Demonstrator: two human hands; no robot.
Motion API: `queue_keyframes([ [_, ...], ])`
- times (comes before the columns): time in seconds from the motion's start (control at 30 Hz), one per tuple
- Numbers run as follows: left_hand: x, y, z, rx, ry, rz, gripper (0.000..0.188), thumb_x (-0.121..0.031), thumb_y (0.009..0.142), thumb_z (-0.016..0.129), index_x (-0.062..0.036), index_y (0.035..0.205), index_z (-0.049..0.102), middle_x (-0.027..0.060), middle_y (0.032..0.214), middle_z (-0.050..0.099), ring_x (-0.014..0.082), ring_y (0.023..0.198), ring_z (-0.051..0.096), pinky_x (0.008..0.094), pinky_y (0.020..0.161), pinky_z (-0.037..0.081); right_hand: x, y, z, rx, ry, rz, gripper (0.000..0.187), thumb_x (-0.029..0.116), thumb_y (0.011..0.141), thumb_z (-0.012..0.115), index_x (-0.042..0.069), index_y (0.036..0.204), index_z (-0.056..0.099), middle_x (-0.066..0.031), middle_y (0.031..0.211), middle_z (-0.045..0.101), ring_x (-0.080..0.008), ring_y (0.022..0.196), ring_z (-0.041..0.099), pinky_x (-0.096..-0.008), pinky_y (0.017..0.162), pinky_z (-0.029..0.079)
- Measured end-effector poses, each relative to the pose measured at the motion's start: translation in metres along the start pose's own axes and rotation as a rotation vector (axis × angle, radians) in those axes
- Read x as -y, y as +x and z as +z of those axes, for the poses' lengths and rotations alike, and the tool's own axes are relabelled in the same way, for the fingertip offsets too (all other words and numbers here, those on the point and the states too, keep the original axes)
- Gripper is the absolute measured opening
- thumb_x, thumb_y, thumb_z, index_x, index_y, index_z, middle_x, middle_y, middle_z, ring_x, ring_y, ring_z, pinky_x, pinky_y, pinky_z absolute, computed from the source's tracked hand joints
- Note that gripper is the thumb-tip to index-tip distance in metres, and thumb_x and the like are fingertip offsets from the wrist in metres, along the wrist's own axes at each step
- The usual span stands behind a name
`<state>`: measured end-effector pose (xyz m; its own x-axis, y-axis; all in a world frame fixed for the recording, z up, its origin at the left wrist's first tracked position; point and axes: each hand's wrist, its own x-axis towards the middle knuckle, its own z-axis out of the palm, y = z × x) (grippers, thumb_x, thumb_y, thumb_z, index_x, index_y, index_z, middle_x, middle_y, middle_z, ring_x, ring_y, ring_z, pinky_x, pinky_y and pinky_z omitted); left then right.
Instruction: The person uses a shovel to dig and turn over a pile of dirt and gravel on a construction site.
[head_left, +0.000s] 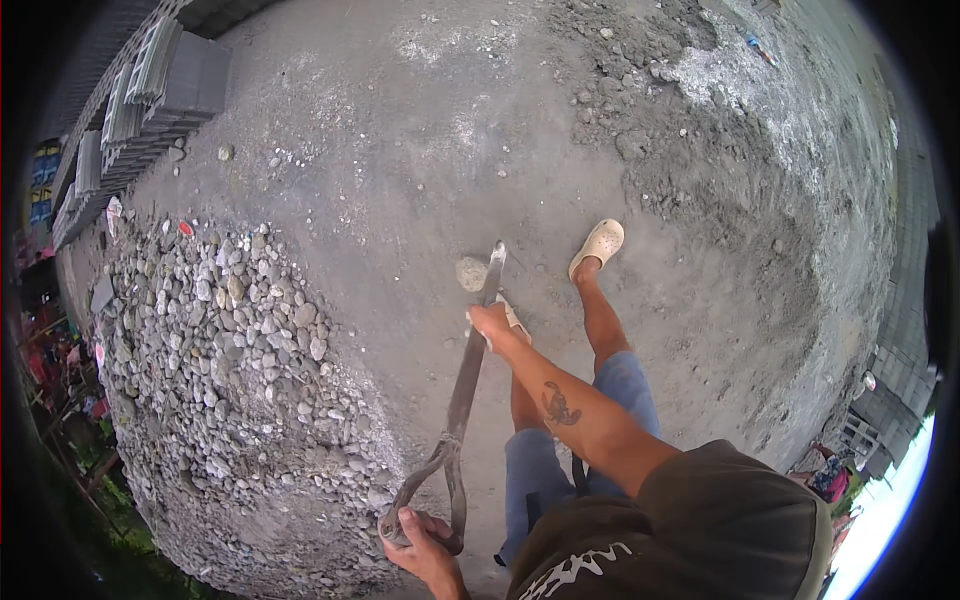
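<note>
A shovel with a split D-shaped grip slants across the ground in front of me. My left hand is wrapped round its grip at the near end. Farther along, my right hand is closed round the shaft. Beyond that hand the tool's pale far end points away from me; its blade shape cannot be made out from here. A rounded stone lies just left of that end. My feet, in beige clogs, stand to the right of the shovel, one partly hidden behind my right hand.
A wide heap of gravel and stones spreads on the left. Stacked grey concrete blocks stand at the far left. Loose dark soil lies at the far right, and more blocks line the right edge.
</note>
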<state>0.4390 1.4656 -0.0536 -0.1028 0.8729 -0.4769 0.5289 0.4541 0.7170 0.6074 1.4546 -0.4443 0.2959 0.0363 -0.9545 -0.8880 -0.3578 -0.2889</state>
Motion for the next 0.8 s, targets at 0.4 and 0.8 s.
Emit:
queue_keyframes([
  [0.4,-0.095,-0.007,-0.21,0.55,1.011,-0.188,0.078,-0.047,0.079,0.075,0.0039,0.133,0.05,0.0307,0.117,0.061,0.0408,0.122,0.049,0.0521,0.099,0.042,-0.029,-0.158,0.154,0.707,0.663,0.625,0.013,0.013,0.075,0.062,0.005,0.082,0.055,-0.0118,0.071,0.057,-0.0271,0.065,0.06,-0.0447,0.062,0.053],
  [0.8,0.075,0.045,-0.008,-0.059,0.922,0.314,0.056,-0.038,0.093,0.06,0.0044,0.128,0.055,0.0281,0.123,0.059,0.0455,0.114,0.054,0.0544,0.102,0.039,0.073,0.007,-0.024,0.053,0.526,0.278,0.023,0.028,0.089,0.068,0.011,0.083,0.055,-0.0008,0.065,0.048,-0.0151,0.051,0.049,-0.0361,0.048,0.044],
])
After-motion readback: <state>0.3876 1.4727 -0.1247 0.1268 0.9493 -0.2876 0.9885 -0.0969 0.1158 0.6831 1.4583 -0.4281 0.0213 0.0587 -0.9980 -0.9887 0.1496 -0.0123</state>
